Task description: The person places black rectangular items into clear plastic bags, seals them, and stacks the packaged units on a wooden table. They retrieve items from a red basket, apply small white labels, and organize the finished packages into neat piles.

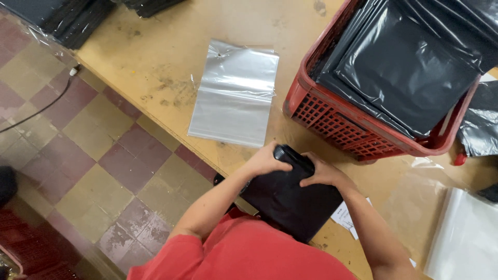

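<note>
My left hand (266, 159) and my right hand (322, 172) both grip the far end of a black plastic bag (290, 199), which lies on the wooden table (155, 52) close to my body. The bag's far edge is rolled or folded over under my fingers. A stack of clear plastic bags (234, 93) lies flat on the table just beyond my left hand. A red plastic crate (358, 132), beyond my right hand, holds several flat black bags (410, 67).
More clear plastic sheets (464, 238) lie at the right edge, with a white paper slip (346, 215) beside my right forearm. Black bundles (72, 18) sit at the table's far left corner. A tiled floor (78, 150) with a thin cable (46, 103) lies to the left.
</note>
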